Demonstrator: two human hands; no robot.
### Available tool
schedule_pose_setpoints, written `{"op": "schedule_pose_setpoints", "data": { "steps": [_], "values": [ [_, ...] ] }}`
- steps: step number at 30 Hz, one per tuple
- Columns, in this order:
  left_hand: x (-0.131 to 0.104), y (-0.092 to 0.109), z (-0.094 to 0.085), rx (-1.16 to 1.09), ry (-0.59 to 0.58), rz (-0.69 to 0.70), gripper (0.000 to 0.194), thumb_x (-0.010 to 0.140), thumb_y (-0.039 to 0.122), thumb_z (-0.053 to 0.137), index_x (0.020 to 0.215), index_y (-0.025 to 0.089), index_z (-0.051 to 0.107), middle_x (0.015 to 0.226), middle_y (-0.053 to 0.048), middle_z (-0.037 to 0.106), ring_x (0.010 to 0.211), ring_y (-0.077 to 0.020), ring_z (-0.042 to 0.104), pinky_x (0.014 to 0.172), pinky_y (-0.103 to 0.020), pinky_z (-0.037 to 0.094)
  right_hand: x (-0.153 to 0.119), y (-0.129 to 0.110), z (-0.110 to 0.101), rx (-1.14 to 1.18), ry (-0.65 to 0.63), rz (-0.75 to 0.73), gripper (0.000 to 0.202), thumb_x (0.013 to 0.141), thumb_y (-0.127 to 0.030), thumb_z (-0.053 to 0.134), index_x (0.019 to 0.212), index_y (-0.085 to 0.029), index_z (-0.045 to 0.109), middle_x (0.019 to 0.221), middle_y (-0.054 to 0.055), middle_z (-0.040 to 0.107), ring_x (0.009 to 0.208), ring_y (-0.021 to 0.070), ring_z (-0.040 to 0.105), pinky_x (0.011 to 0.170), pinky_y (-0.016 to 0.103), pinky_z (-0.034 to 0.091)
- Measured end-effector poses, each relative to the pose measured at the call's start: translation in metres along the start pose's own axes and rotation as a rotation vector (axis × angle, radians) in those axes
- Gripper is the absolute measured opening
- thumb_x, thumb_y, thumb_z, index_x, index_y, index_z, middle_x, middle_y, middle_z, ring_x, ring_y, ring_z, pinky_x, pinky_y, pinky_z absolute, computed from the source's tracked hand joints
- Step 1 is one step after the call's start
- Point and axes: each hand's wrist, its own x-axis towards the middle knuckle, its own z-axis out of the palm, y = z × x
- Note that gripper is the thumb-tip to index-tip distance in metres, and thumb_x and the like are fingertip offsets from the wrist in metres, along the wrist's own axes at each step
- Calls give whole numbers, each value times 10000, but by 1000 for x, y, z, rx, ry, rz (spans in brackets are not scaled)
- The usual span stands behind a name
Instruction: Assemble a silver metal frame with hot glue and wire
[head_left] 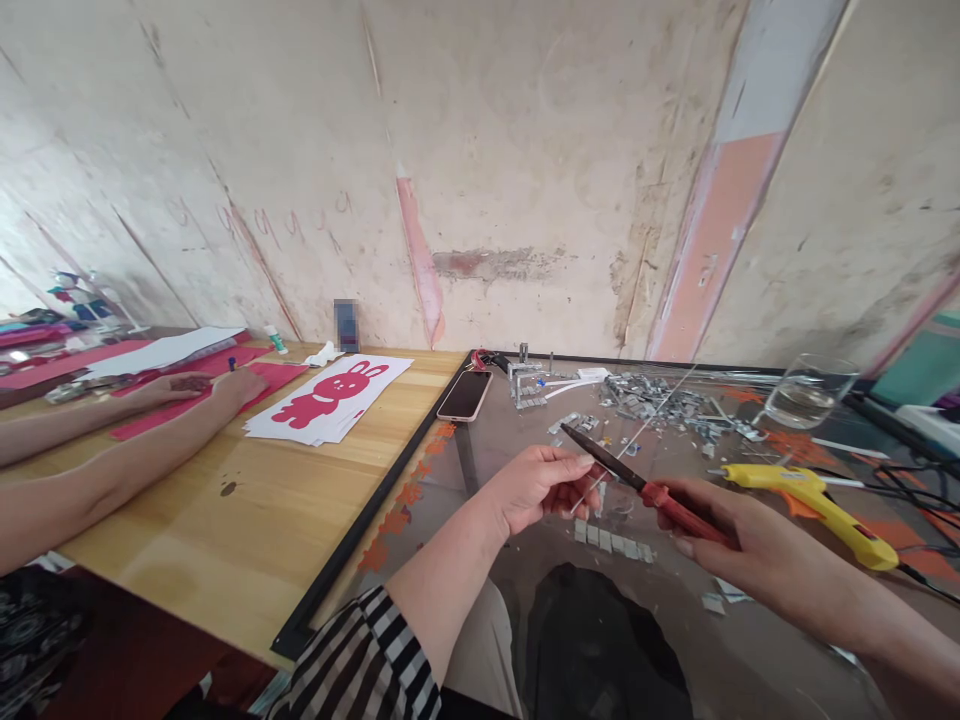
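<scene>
My left hand [544,485] pinches a thin, pale, translucent rod [654,412] that slants up to the right. In my right hand [724,525] is a red-handled tool with a long, dark, narrow blade [616,463]; its exact kind is unclear. The blade crosses over the rod close to my left fingertips. Whether the two touch I cannot tell. Just below my hands, a row of small grey-silver pieces [613,541] lies on the glass tabletop [480,560]. Beyond them is a loose heap of similar silver pieces [652,395].
A yellow glue gun [817,500] with cables lies at right, near a glass of water [810,392]. A phone [465,395] rests by the black table edge. On the wooden table [225,540], another person's hands [232,388] work over red sheets beside rabbit-printed paper [367,420].
</scene>
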Motion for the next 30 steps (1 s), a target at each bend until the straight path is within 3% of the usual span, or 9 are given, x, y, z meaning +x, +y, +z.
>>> {"op": "schedule_pose_setpoints", "data": {
  "steps": [3, 17, 24, 30],
  "values": [
    [0, 0, -1, 15, 3, 11, 345, 660, 376, 683, 856, 94, 651, 622, -42, 625, 485, -86, 548, 443, -195, 296, 2, 3, 2, 18, -123, 25, 418, 732, -194, 495, 1149, -202, 519, 883, 22, 655, 897, 214, 609, 775, 298, 494],
    [3, -4, -1, 81, 93, 35, 244, 620, 289, 711, 769, 104, 653, 595, -19, 617, 452, -47, 489, 447, -188, 263, 3, -2, 5, -29, -95, 59, 474, 704, -179, 463, 1176, -171, 505, 1017, 29, 652, 944, 207, 590, 776, 270, 470],
    [3, -4, 1, 93, 73, 26, 255, 638, 336, 687, 757, 115, 636, 596, -9, 604, 448, -47, 477, 429, -188, 242, 4, 1, 8, -49, -30, 24, 376, 656, -176, 477, 1010, -191, 604, 837, 0, 680, 763, 194, 608, 613, 232, 456],
    [1, -3, 5, 166, 98, 40, 303, 620, 399, 687, 707, 112, 639, 556, 5, 575, 439, -49, 459, 435, -193, 247, 5, 1, 12, -111, 0, 21, 253, 651, -206, 486, 875, -188, 603, 722, -12, 651, 655, 166, 569, 551, 220, 408]
  ]
}}
